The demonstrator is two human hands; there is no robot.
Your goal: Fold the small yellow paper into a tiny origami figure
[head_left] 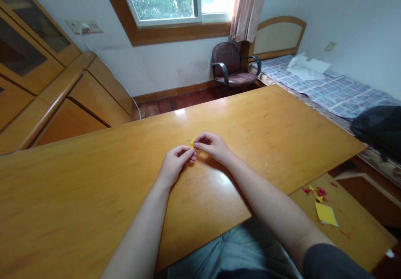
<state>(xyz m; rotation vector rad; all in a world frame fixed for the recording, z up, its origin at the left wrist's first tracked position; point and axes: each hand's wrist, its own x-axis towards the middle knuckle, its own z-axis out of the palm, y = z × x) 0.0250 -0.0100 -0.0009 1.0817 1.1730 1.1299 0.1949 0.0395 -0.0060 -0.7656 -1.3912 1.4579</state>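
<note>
A small piece of folded yellow origami paper point(192, 145) is pinched between my two hands, just above the wooden table point(94, 187). My left hand point(177, 162) grips its lower left side with thumb and forefinger. From the right, my right hand point(214, 145) pinches it with thumb and fingertips. One thin yellow point sticks up between the hands. My fingers cover much of the paper, so its full shape is hidden.
On a lower side table at right lie several red and yellow folded paper figures point(320, 194) and yellow paper squares point(326, 214). Beyond the table stand an armchair point(228, 59) and a bed point(338, 91) with a black bag point(379, 128). Wooden cabinets point(90, 99) line the left.
</note>
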